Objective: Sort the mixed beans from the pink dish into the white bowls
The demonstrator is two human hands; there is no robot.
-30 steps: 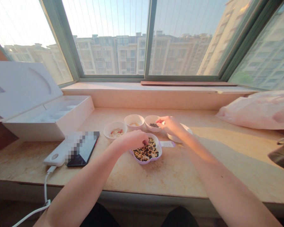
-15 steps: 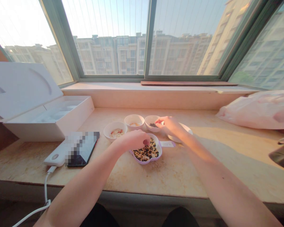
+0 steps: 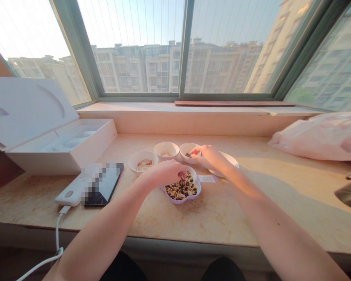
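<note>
My left hand (image 3: pixel 170 172) hangs over the near side of a lilac-rimmed, petal-shaped bowl (image 3: pixel 179 201), its fingers curled together at the mixed dark and tan beans (image 3: pixel 183 189) inside. Whatever those fingertips hold is hidden. My right hand (image 3: pixel 206 156) reaches to a small white bowl (image 3: pixel 183 147) at the back, with dark beans (image 3: pixel 188 155) in it. Thumb and fingers are drawn together at its right rim; anything pinched there is too small to name. Left of it stand a white bowl with pale bits (image 3: pixel 166 145) and another with reddish and pale pieces (image 3: pixel 143 165).
A white dish (image 3: pixel 231 159) lies partly under my right forearm, beside a small label (image 3: pixel 207 178). To the left are a phone (image 3: pixel 107 191), a white power bank (image 3: pixel 71 194) with a cable, and an open white box (image 3: pixel 99 136). A plastic bag (image 3: pixel 318 136) lies far right.
My right hand has shifted slightly left at the dark-bean bowl. The left fingers have moved a little over the mixed beans. The whole view has drifted slightly.
</note>
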